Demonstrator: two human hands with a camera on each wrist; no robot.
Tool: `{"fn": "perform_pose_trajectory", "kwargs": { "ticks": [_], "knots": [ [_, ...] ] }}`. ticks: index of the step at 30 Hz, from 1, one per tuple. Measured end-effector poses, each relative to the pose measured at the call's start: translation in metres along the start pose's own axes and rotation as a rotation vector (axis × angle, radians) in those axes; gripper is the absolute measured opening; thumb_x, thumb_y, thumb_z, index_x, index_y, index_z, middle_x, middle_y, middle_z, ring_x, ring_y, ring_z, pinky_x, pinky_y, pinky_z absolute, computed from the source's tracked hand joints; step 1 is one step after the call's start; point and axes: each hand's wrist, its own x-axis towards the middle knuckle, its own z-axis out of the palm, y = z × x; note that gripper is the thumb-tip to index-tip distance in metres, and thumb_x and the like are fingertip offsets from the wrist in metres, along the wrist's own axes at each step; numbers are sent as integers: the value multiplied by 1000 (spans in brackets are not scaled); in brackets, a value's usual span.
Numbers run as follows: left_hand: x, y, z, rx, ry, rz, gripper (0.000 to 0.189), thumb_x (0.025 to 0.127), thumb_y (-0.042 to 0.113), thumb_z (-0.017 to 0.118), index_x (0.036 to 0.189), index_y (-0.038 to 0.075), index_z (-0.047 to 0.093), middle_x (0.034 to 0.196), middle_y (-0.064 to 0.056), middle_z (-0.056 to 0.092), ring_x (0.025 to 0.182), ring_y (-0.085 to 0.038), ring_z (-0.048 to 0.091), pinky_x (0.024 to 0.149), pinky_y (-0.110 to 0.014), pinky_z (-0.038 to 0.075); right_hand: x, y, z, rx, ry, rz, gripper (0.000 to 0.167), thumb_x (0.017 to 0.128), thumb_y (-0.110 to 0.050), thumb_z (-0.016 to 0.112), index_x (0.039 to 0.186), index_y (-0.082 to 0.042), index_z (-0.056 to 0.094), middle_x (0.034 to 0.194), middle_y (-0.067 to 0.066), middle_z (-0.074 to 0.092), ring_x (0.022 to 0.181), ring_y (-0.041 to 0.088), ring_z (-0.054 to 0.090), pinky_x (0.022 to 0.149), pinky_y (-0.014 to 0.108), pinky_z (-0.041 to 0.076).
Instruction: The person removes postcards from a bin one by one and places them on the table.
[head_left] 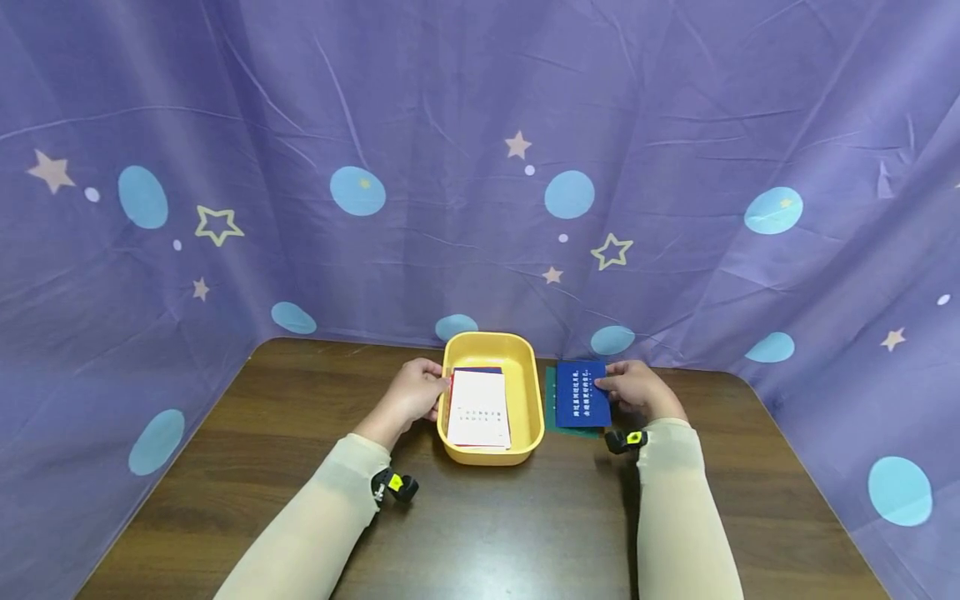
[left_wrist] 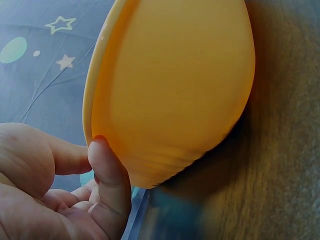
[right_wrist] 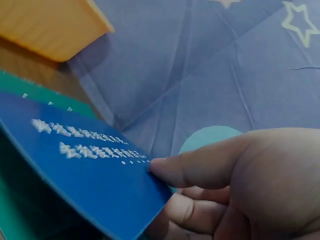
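Observation:
A yellow plastic basin (head_left: pixel 528 408) stands on the table, and my left hand (head_left: pixel 408 396) pinches its left rim between thumb and fingers. Inside it lies a small pile of cards, a white card (head_left: pixel 480 404) with printed text on top, red and blue edges showing beneath. To the right of the basin, my right hand (head_left: pixel 637 389) pinches the right edge of a blue card (head_left: pixel 581 396) with white characters. In the right wrist view the blue card (right_wrist: pixel 95 175) tilts above a green card (right_wrist: pixel 50 95), which is largely covered by it.
The brown wooden table (head_left: pixel 495 525) reaches back to a purple curtain (head_left: pixel 465 167) with stars and blue spots, which hangs behind and along both sides. A black wrist strap (head_left: pixel 395 483) sits on the left sleeve, another black strap (head_left: pixel 625 441) on the right.

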Motion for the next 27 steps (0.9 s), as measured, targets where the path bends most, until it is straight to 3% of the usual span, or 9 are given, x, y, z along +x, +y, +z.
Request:
{"fn": "perform_pose_trajectory", "kwargs": {
  "ticks": [4, 8, 10, 14, 18, 22, 27],
  "knots": [
    [1, 0, 0, -1, -2, -8, 36, 113, 9, 60, 143, -10, 56, 101, -17, 70, 64, -16, 62, 52, -24, 58, 0, -1, 4, -96, 26, 44, 62, 110, -32, 73, 156, 7, 55, 119, 16, 77, 103, 24, 76, 88, 42, 65],
    [1, -1, 0, -1, -6, -9, 37, 113, 9, 60, 144, -10, 56, 102, -16, 70, 64, -16, 62, 53, -25, 59, -2, -7, 12, -193, 61, 80, 78, 104, -43, 83, 156, 9, 54, 132, 27, 73, 113, 35, 75, 101, 54, 68],
    [1, 0, 1, 0, -7, -12, 38, 113, 10, 60, 145, -10, 55, 102, -16, 70, 64, -15, 62, 54, -24, 59, -3, -12, 18, -237, 68, 103, 89, 99, -47, 89, 158, 10, 51, 136, 28, 72, 114, 37, 74, 102, 56, 68],
    [0, 1, 1, 0, -7, -13, 39, 113, 10, 60, 146, -11, 55, 104, -18, 70, 64, -14, 61, 53, -24, 58, -5, -22, 27, -325, 78, 123, 92, 90, -48, 98, 149, 9, 56, 133, 28, 73, 110, 38, 75, 99, 55, 70],
    [-1, 1, 0, -2, -6, -8, 39, 114, 9, 60, 146, -11, 55, 107, -20, 71, 64, -14, 61, 53, -23, 58, -6, -31, 36, -408, 124, 93, 87, 85, -46, 102, 141, 7, 62, 130, 27, 75, 108, 40, 76, 102, 60, 68],
    [0, 0, 0, -3, -7, -3, 39, 113, 8, 60, 146, -12, 55, 106, -20, 72, 64, -14, 62, 53, -23, 58, -4, -34, 46, -435, 163, 19, 87, 85, -44, 102, 145, 5, 63, 134, 27, 76, 116, 42, 75, 111, 64, 63],
    [0, -1, 1, 19, 3, -1, 37, 113, 9, 60, 144, -11, 57, 104, -19, 72, 64, -14, 61, 52, -24, 59, -1, -33, 50, -452, 181, -38, 86, 85, -43, 102, 145, 5, 64, 133, 25, 77, 116, 41, 75, 112, 63, 62]
  ]
}}
